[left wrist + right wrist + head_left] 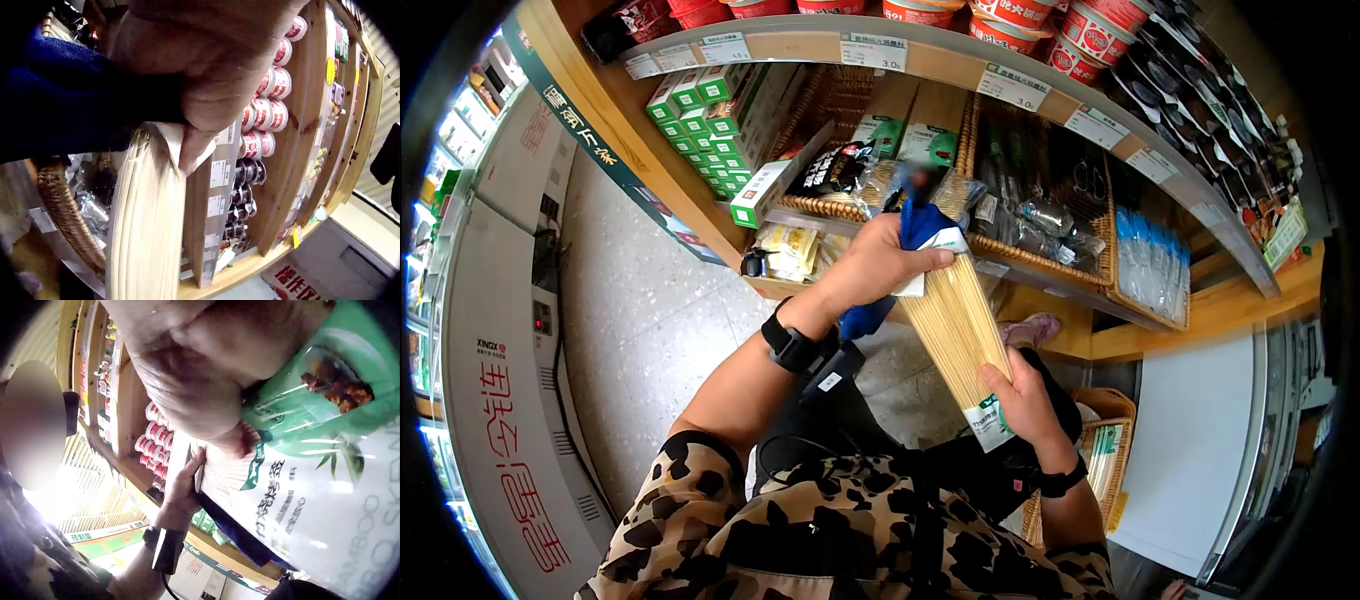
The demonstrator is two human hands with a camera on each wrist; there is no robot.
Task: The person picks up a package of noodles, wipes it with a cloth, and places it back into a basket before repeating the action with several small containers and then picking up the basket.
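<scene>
A long clear pack of bamboo skewers (960, 325) slants across the front of the person, held at both ends. The left hand (880, 265) grips its upper end, thumb pressed on the white label there. Bunched at that hand is a blue cloth (925, 222), which also fills much of the left wrist view (56, 100). Lower down, the right hand (1030, 400) holds the other end, its thumb on top of the pack. The green and white printed label (312, 462) of the pack shows large in the right wrist view, with skewer text and a food picture.
Wicker baskets (970, 150) on the shelf hold more skewer packs (930, 140) and bagged goods. Green and white boxes (710, 125) are stacked at left. Red tubs (830, 5) line the shelf above. A white freezer cabinet (500, 400) stands left; a floor basket (1115, 405) sits right.
</scene>
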